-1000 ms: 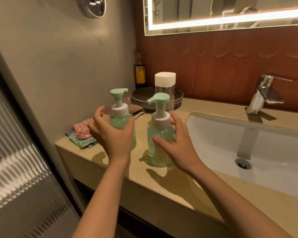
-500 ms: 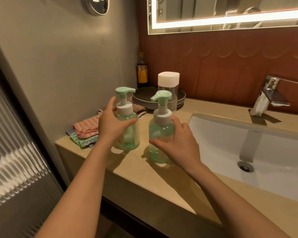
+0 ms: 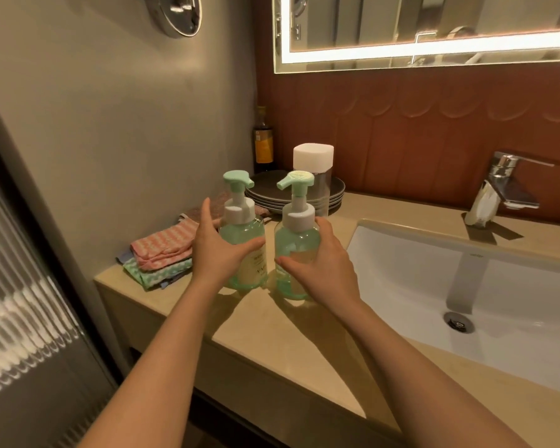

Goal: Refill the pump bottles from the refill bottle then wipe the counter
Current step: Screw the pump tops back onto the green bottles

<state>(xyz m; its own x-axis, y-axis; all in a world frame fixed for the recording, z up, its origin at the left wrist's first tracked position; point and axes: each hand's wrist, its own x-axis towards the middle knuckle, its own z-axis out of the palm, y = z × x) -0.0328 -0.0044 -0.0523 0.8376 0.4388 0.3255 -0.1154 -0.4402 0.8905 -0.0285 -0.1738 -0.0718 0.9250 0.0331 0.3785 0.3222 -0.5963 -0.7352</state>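
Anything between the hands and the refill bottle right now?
Yes: the right pump bottle, gripped by the right hand, stands directly in front of the refill bottle, hiding its lower part. The left hand grips the left pump bottle, clear of that line.

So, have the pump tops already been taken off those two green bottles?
No, one green pump top sits on the left bottle and another on the right bottle.

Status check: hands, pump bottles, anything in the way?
Left hand grips left pump bottle. Right hand grips right pump bottle. Both pumps on. Capped refill bottle stands behind.
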